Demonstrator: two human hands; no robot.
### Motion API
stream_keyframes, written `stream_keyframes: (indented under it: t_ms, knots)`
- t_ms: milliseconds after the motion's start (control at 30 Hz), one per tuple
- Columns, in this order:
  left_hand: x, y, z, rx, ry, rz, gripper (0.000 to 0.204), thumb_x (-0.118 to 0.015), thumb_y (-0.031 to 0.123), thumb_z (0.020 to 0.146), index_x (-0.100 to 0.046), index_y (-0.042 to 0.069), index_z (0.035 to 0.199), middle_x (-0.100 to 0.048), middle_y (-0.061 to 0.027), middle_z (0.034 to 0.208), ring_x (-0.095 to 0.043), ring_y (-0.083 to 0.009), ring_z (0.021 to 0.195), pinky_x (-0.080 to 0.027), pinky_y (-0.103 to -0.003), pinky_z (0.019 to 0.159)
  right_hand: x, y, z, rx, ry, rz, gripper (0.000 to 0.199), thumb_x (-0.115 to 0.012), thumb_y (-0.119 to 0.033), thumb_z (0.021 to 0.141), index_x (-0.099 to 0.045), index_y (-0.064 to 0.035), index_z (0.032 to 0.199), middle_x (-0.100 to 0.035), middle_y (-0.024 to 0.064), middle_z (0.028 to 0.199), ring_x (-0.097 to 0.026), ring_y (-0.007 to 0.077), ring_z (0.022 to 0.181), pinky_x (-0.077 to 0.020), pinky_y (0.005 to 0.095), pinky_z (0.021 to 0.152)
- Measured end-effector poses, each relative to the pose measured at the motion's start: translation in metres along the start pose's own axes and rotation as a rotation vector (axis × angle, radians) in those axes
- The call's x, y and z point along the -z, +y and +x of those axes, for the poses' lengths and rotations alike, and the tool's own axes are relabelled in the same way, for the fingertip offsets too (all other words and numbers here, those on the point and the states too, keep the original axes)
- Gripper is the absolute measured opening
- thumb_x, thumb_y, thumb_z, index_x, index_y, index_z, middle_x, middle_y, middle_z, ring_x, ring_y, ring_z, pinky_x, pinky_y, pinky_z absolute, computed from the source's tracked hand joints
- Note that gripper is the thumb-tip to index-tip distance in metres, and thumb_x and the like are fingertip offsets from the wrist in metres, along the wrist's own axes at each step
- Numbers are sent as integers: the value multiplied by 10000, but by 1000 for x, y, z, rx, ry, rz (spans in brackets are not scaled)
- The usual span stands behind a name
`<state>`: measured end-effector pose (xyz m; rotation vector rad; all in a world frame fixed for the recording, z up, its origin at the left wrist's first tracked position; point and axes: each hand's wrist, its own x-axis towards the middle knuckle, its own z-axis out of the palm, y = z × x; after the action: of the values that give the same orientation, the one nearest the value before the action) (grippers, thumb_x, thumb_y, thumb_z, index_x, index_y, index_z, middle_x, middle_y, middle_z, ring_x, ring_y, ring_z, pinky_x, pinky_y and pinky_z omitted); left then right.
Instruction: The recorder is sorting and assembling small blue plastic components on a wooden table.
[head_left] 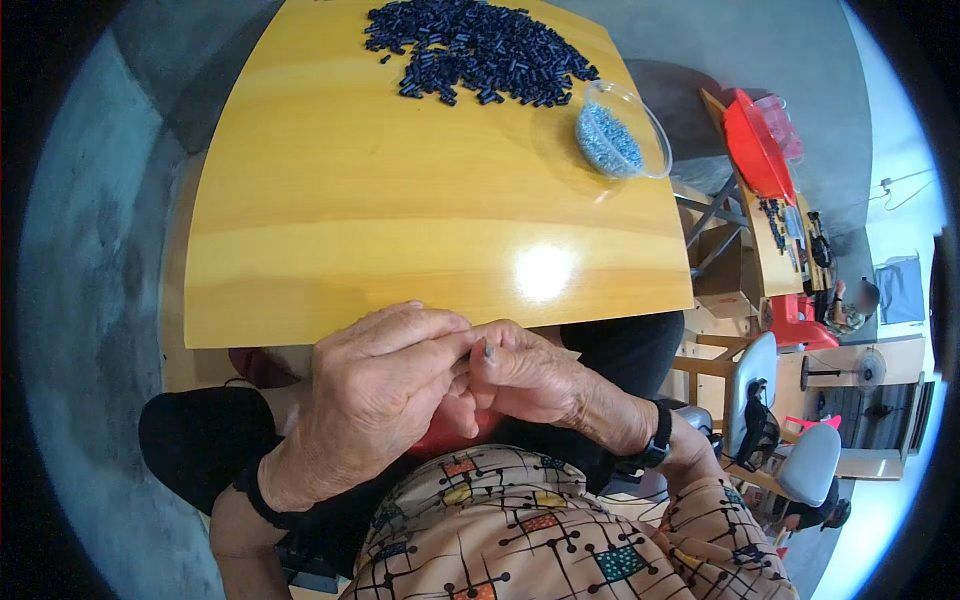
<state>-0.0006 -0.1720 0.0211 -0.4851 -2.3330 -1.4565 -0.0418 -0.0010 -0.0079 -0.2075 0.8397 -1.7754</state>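
Standing beyond right hand [530,377]: bowl [645,122], box [728,275], chair [752,375].

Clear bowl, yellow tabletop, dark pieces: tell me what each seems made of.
Clear bowl: likely plastic, possibly glass, glossy; its blue contents show through. Yellow tabletop: wood or wood-look laminate, glossy; faint grain, bright glare. Dark pieces: perhaps plastic; slight sheen, uniform colour.

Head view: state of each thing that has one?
Left hand: fingers bent, meeting the right hand.
Right hand: fingers bent; anything held is unclear.
Black pieces: loose, heaped on the yellow table.
Clear bowl: uncovered, part-filled with blue pieces.
Red basin: at the side table.
Fan: running or stopped, cannot tell.
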Motion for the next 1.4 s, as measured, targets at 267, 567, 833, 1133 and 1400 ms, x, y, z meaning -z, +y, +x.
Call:
stream_keyframes:
  t_ms: [267, 567, 833, 1133, 1400]
  knots:
    - [-2, -3, 1, 40, -11, -71, 186, -636, -92, 627, -645, -41, 805, -638, -137, 820, -640, -229, 727, -523, -281, 630, 1, -1, 1, 33, 0, 22, 387, -565, -378, 846, -581, 5, 897, -598, 89, 710, -579, 152, 643, -473, 271, 600]
    - [-6, 4, 5, 100, -25, -77, 214, -650, -110, 607, -650, -37, 807, -640, -129, 822, -638, -214, 711, -522, -270, 609, -2, -4, 0, 77, 6, 72, 310, -572, -258, 861, -592, 42, 934, -615, 121, 724, -594, 168, 591, -497, 270, 566]
    - [-10, 6, 2, 121, -44, -69, 224, -614, -132, 602, -645, -48, 808, -640, -132, 833, -639, -215, 713, -522, -276, 617, -3, -2, -2, 88, 52, 51, 272, -611, -226, 828, -619, 45, 851, -615, 136, 644, -590, 189, 562, -460, 273, 558]
    - [-17, 8, -1, 72, -60, -56, 225, -593, -132, 578, -638, -59, 786, -642, -136, 838, -642, -219, 724, -527, -283, 630, -4, 8, -8, 195, 234, -265, 255, -589, -183, 843, -625, 36, 719, -581, 63, 540, -543, 96, 455, -411, 203, 424]
    - [-23, 6, -3, -55, -33, 12, 178, -670, -76, 586, -641, -45, 759, -643, -129, 816, -646, -243, 788, -528, -298, 687, -3, 6, -14, 298, 204, -406, 231, -604, -168, 826, -628, 16, 689, -569, 40, 551, -509, 67, 436, -375, 197, 390]
